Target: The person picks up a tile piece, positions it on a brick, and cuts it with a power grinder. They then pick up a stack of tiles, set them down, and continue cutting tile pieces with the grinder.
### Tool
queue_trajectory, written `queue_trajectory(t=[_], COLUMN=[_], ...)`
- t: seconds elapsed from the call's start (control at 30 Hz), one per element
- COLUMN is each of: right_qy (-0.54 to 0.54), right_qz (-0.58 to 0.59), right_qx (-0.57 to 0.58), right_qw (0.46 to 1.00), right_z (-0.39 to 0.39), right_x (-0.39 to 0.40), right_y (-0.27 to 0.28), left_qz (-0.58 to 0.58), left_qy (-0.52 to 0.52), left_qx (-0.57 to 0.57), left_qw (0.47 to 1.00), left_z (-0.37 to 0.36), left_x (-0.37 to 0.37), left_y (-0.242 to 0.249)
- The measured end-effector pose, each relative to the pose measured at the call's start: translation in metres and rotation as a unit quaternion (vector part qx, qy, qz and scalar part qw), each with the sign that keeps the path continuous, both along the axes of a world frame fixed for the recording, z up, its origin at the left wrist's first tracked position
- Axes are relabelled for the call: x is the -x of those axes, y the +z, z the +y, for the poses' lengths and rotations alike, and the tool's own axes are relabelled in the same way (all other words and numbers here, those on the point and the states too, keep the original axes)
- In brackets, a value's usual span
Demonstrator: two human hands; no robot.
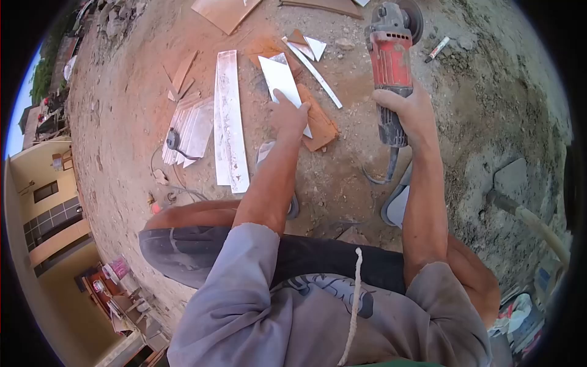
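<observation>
My right hand (411, 110) is wrapped around the dark body of a red angle grinder (391, 61), whose disc points away from me at the top right. The grinder is held up to the right of the tile pieces, and its cord hangs behind it. My left hand (287, 115) grips a cut white tile piece (282, 78), fingers at its left side and thumb at its right. This piece rests over an orange, dust-covered block (320, 122). Just right of it lies a narrow white tile strip (315, 74), with small triangular offcuts (315, 47) near its far end.
Long white tile strips (229, 122) lie to the left, beside a fanned stack of tile pieces (194, 125) with a dark plug (173, 139) on it. A marker (436, 49) is on the dirt at the right. A shovel (509, 183) lies at the far right.
</observation>
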State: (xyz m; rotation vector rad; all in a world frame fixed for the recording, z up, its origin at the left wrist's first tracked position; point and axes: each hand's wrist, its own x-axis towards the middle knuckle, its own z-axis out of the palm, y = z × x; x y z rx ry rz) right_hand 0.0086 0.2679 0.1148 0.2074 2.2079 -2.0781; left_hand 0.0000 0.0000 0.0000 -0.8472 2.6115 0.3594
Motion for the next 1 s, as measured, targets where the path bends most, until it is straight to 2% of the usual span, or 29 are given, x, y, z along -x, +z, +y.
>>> queue_trajectory(t=[0.17, 0.23, 0.3, 0.43, 0.5, 0.6, 0.7, 0.83, 0.9, 1.0], right_qy=[0.027, 0.032, 0.036, 0.027, 0.018, 0.022, 0.023, 0.036, 0.037, 0.032], right_qz=[-0.023, -0.028, -0.033, -0.036, -0.029, -0.016, -0.008, -0.007, -0.006, -0.051], right_qx=[-0.018, -0.025, -0.027, -0.032, -0.035, -0.052, -0.054, -0.037, -0.024, -0.035], right_qw=[0.999, 0.999, 0.998, 0.998, 0.999, 0.998, 0.998, 0.999, 0.999, 0.998], right_z=[-0.003, -0.003, -0.005, -0.008, -0.009, -0.009, -0.01, -0.009, -0.004, 0.0], right_x=[-0.004, -0.003, -0.005, -0.006, -0.007, -0.01, -0.012, -0.012, -0.01, -0.011], right_y=[-0.009, -0.004, -0.001, 0.0, 0.003, 0.009, 0.013, 0.017, 0.011, 0.01], left_qz=[0.079, 0.05, 0.138, 0.087, 0.123, 0.11, 0.168, 0.237, 0.277, 0.258], left_qy=[-0.009, -0.003, -0.03, -0.013, -0.015, -0.005, -0.004, 0.12, 0.212, 0.262], left_qx=[0.003, -0.036, -0.082, -0.081, -0.051, -0.035, -0.067, -0.093, -0.165, -0.203], left_qw=[0.997, 0.998, 0.987, 0.993, 0.991, 0.993, 0.983, 0.959, 0.923, 0.907], left_z=[-0.002, -0.014, -0.028, -0.026, -0.021, -0.015, -0.016, 0.009, 0.021, 0.033], left_x=[-0.012, -0.011, -0.014, -0.023, -0.027, -0.028, -0.032, -0.048, -0.057, -0.075], left_y=[0.005, 0.002, -0.012, -0.008, -0.009, -0.008, -0.014, -0.009, -0.012, -0.022])
